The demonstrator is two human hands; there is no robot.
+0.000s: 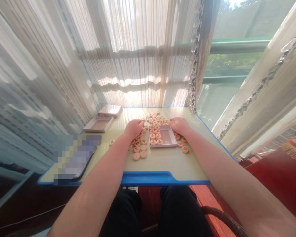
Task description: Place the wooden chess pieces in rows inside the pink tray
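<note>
An open shallow box [175, 142] stands mid-table, with red-marked Chinese chess pieces [158, 136] in two columns along its left side. The right part of its floor is bare. To the left of the box, my left hand [134, 129] is closed, fingertips down among loose pieces [137, 143]; what it pinches is hidden. My right hand [180, 125] is at the box's far right corner, fingers curled in, their grip hard to make out. More loose pieces [185, 149] lie under and below my right wrist. Beyond the box is a pile of pieces [156, 117].
A second shallow tray [98, 124] and a flat box [110, 110] sit at the table's back left. A dark-edged device [82, 166], partly blurred out, lies at the left edge. The table [160, 164] has a blue rim; sheer curtains [138, 65] hang behind it.
</note>
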